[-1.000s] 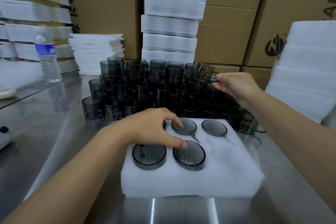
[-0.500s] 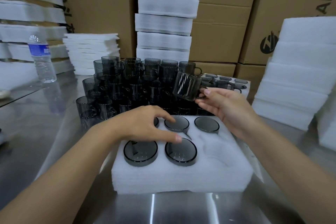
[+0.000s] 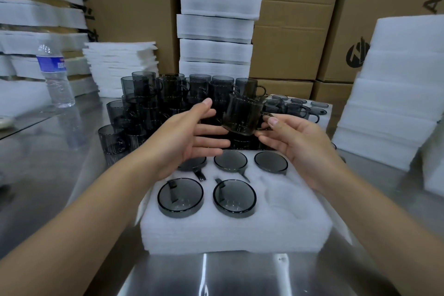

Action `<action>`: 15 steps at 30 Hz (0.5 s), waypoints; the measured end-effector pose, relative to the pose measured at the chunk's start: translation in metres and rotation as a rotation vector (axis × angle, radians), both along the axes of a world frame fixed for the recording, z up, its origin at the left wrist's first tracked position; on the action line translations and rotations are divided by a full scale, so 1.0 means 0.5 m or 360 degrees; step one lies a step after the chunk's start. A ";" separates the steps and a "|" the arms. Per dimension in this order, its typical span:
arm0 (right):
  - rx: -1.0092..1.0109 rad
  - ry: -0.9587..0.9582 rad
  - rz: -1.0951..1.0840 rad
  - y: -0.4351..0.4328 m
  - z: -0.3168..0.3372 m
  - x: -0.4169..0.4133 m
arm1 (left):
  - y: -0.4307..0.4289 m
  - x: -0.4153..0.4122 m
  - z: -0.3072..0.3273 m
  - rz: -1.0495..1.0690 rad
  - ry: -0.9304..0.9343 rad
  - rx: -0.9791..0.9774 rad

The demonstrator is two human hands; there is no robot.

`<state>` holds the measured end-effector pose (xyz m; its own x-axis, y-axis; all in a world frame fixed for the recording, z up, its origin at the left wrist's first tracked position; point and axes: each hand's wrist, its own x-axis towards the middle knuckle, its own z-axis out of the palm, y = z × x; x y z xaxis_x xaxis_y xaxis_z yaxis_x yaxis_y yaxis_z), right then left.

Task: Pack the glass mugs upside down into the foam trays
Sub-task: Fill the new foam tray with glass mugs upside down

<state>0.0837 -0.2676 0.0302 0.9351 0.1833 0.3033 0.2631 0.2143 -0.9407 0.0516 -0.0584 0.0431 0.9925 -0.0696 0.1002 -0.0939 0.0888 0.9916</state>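
Observation:
A white foam tray (image 3: 235, 230) lies on the steel table in front of me. Several smoky glass mugs sit upside down in its pockets, among them the front middle one (image 3: 234, 197); the front right pocket (image 3: 286, 197) holds nothing. My right hand (image 3: 298, 144) pinches a smoky glass mug (image 3: 242, 115) by its handle, above the tray's far edge. My left hand (image 3: 192, 137) is raised beside that mug, fingers spread, fingertips close to its base. Behind stands a stacked cluster of loose mugs (image 3: 168, 98).
A second foam tray with mugs (image 3: 319, 113) lies at the back right. Foam stacks rise at the right (image 3: 396, 94), centre back (image 3: 216, 21) and left. A water bottle (image 3: 55, 74) stands at the left. Cardboard boxes (image 3: 288, 38) line the back.
My left hand has lifted off the tray's mugs and risen toward the held mug. My right hand has brought the mug from the pile toward me, over the tray.

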 end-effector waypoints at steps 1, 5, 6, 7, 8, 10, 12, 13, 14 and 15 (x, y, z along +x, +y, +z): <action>0.0012 -0.0017 0.0019 0.002 0.000 -0.002 | -0.002 -0.002 -0.001 -0.0034 0.0006 0.0005; 0.0029 -0.0038 0.0079 0.012 -0.004 -0.009 | -0.012 -0.001 -0.009 -0.0067 -0.0012 0.0021; 0.0034 -0.0035 0.0091 0.014 -0.006 -0.010 | -0.013 0.001 -0.009 -0.0067 -0.0016 -0.0002; 0.0036 -0.0034 0.0099 0.015 -0.008 -0.010 | -0.014 0.002 -0.010 -0.0069 -0.0020 -0.0015; 0.0035 -0.0033 0.0102 0.015 -0.009 -0.010 | -0.014 0.003 -0.010 -0.0077 -0.0022 -0.0012; 0.0030 -0.0015 0.0097 0.015 -0.010 -0.009 | -0.013 0.003 -0.012 -0.0108 -0.0025 0.0012; 0.0018 0.0027 0.0084 0.014 -0.010 -0.007 | -0.012 0.003 -0.013 -0.0156 -0.0019 0.0012; 0.0014 0.0049 0.0076 0.014 -0.010 -0.006 | -0.012 0.003 -0.014 -0.0180 -0.0015 0.0013; 0.0015 0.0064 0.0069 0.014 -0.009 -0.005 | -0.012 0.003 -0.014 -0.0200 -0.0016 0.0017; 0.0015 0.0071 0.0063 0.014 -0.009 -0.005 | -0.012 0.003 -0.014 -0.0216 -0.0020 0.0025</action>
